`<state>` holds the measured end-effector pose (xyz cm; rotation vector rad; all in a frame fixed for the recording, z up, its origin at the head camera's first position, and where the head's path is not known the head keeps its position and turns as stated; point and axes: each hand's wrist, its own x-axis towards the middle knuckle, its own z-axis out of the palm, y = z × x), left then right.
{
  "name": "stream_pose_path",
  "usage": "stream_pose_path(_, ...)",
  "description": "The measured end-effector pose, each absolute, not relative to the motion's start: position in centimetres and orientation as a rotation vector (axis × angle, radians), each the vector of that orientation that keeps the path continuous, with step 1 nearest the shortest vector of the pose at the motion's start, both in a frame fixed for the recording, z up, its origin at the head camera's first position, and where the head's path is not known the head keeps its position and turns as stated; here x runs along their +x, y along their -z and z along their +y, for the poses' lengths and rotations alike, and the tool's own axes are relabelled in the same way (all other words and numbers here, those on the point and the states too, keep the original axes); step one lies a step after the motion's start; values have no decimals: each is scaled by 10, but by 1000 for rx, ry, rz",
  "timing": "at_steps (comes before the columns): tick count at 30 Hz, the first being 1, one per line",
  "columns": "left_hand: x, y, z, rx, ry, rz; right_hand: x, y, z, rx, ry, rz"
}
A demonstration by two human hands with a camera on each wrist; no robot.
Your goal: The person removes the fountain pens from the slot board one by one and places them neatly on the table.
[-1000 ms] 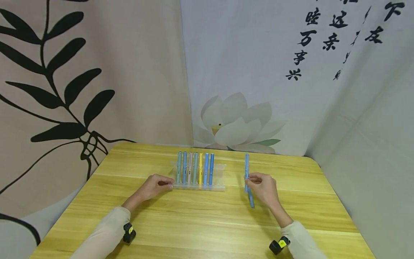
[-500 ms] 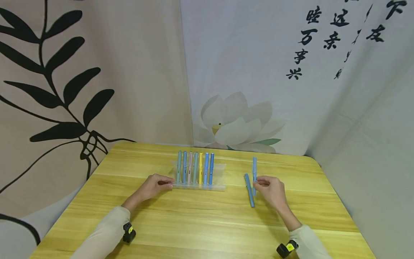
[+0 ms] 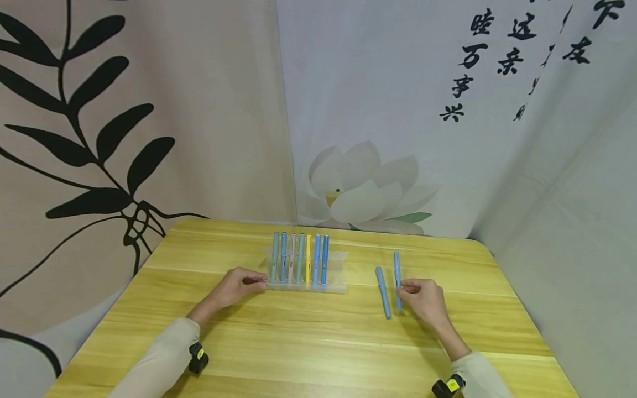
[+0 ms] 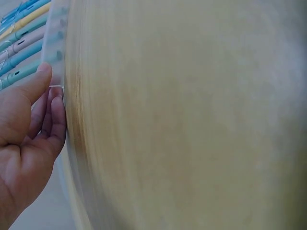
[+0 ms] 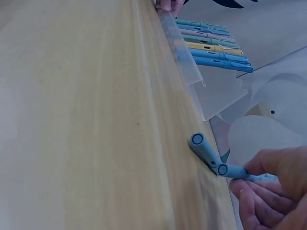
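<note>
A clear pen stand stands toward the back of the table, with a row of capped pens upright in it: green, blue, pinkish, yellow and darker blue. My left hand pinches the stand's left end, thumb on the front wall and fingers curled behind in the left wrist view. Right of the stand, my right hand holds a light blue pen near its lower end between thumb and fingers. Another blue pen lies on the table just left of it; in the right wrist view their ends overlap.
The wooden table reaches back to a printed curtain with a plant, a lotus and dark characters. Pale fabric hangs along the right side. Each wrist wears a small black camera.
My right hand has moved right and toward me with its blue pen, away from the pen lying on the table, which it earlier overlapped. My left hand has stayed on the stand.
</note>
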<state>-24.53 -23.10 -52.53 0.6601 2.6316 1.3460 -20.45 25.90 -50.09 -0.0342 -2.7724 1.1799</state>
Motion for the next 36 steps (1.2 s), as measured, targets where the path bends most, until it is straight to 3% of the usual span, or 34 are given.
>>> stream_pose_path(36, -245, 525, -231, 664, -1334, 2625, -204, 515, 256, -115, -1242, -2835)
